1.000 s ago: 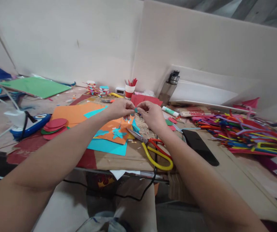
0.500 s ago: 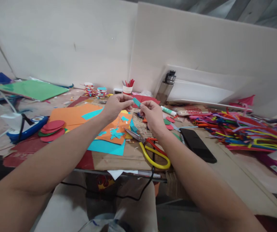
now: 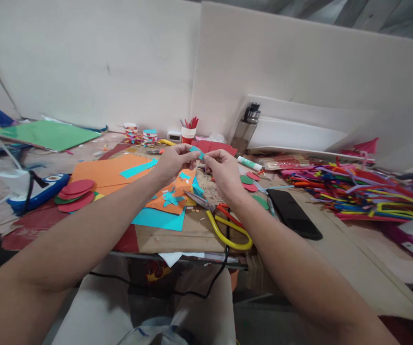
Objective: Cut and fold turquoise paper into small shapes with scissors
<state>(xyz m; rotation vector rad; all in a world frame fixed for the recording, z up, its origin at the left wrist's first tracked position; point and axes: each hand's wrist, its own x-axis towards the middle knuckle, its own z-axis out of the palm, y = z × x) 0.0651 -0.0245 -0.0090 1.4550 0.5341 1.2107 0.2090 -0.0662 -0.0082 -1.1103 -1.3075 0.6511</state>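
Note:
Between my two hands, above the middle of the table, is a small strip of blue paper (image 3: 196, 152). My left hand (image 3: 176, 164) pinches its left end, and the fingertips of my right hand (image 3: 223, 168) close on its right end. Below them, orange paper sheets (image 3: 98, 170) lie on the cardboard, with a longer blue paper strip (image 3: 138, 168) on top. Several blue cut-out pieces (image 3: 172, 198) are scattered on the orange paper, and a blue sheet (image 3: 161, 220) sticks out under it. Yellow-handled scissors (image 3: 230, 233) rest beneath my right wrist.
On the right are a black phone (image 3: 293, 214) and a pile of colourful pipe cleaners (image 3: 364, 191). A glue stick (image 3: 250, 164) and a bottle (image 3: 245, 128) stand or lie behind my right hand. Red paper circles (image 3: 77, 194) and a blue power strip (image 3: 39, 192) are at left.
Both hands have shifted slightly left and down with the blue strip between them. The strip now shows less of its face and looks bent or folded. The table things stay put.

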